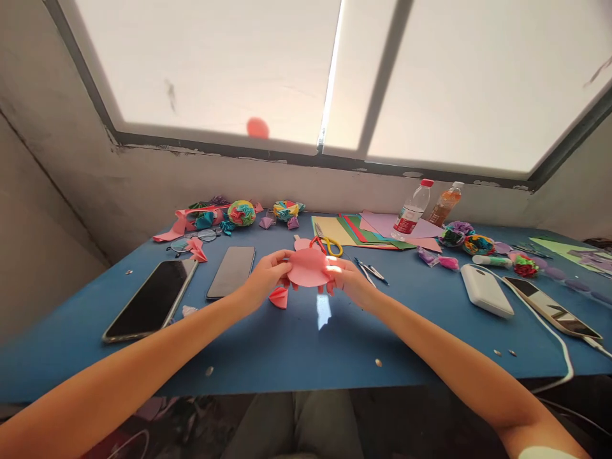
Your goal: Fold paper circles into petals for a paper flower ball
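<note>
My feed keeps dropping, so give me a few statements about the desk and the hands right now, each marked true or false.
1. Both hands hold a round pink paper piece above the blue table. True: the left hand and the right hand grip it at opposite sides.
2. The yellow-handled scissors are in the right hand. False: they lie on the table behind the paper.
3. Two dark-screened phones lie left of the hands. True.
4. The water bottle lies on its side. False: it stands upright, on the coloured paper sheets.
5. A small folded pink piece lies under the left hand. True.
</note>
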The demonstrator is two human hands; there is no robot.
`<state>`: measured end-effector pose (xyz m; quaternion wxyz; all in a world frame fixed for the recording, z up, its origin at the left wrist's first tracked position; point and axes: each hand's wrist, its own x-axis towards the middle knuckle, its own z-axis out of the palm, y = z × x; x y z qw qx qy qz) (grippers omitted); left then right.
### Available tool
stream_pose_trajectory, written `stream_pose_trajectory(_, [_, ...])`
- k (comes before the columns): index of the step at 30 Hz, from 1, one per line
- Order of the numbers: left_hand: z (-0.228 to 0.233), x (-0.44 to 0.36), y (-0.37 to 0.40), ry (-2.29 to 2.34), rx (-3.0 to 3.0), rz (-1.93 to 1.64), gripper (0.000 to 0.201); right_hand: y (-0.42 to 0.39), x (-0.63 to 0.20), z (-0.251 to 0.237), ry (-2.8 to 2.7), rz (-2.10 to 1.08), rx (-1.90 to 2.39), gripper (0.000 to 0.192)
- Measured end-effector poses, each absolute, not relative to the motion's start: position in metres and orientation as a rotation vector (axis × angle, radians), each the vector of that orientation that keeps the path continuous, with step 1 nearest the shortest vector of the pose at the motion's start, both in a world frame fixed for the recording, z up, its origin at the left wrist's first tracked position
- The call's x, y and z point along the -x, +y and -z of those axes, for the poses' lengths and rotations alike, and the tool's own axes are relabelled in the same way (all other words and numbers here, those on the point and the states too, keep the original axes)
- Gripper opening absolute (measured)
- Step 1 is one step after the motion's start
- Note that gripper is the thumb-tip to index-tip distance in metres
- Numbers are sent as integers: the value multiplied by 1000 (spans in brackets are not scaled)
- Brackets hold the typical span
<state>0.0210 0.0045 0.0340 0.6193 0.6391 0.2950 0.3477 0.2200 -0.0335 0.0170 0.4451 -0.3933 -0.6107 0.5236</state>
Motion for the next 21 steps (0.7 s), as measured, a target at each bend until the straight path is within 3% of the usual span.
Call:
stream_pose_trajectory(7, [-35,-21,3,735,-1570,-830,27,-34,-218,-16,-1617,-1124,1041,36])
stream_pose_trajectory(12, [-33,-21,7,732,-1636,-808,42,-32,-220,-15,-1715,-823,1076,30])
stream_pose_trajectory(16, [-29,-22,12,757,-1671,-757,31,-31,-227,-16,-1851,-597,1010,27])
stream_pose_trajectory(21, [-34,-21,10,739,-1664,-765,32,-27,-237,-12,-2127,39,734,42])
